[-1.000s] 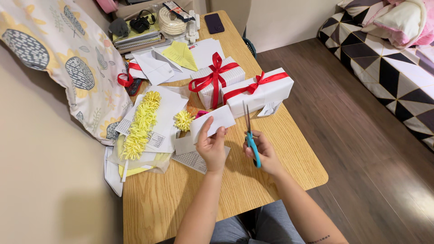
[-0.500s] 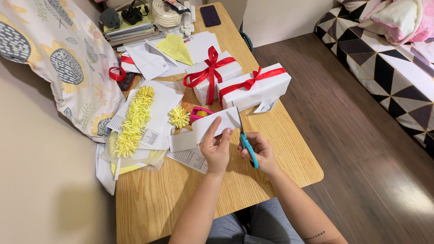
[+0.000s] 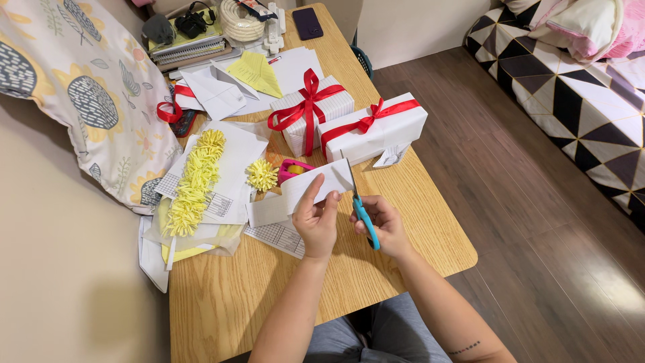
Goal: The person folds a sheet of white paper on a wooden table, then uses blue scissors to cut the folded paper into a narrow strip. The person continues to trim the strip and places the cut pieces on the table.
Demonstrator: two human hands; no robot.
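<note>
Her left hand (image 3: pixel 316 218) pinches a white paper strip (image 3: pixel 316 185); the right hand (image 3: pixel 377 222) is clamped on blue-handled scissors (image 3: pixel 361 207), blades at the strip's right end, above the bench (image 3: pixel 403 202). Bare wood lies toward its near edge; two ribboned gift boxes (image 3: pixel 349 117) and a yellow pompom (image 3: pixel 261 174) crowd behind.

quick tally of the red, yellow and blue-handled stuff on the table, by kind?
Gift boxes with red ribbon: 2 (striped box, white box)
Loose red ribbon: 1
Yellow fringed strip: 1
Yellow pompom: 1
Yellow paper leaf: 1
Blue-handled scissors, in the right hand: 1
Total: 7
</note>
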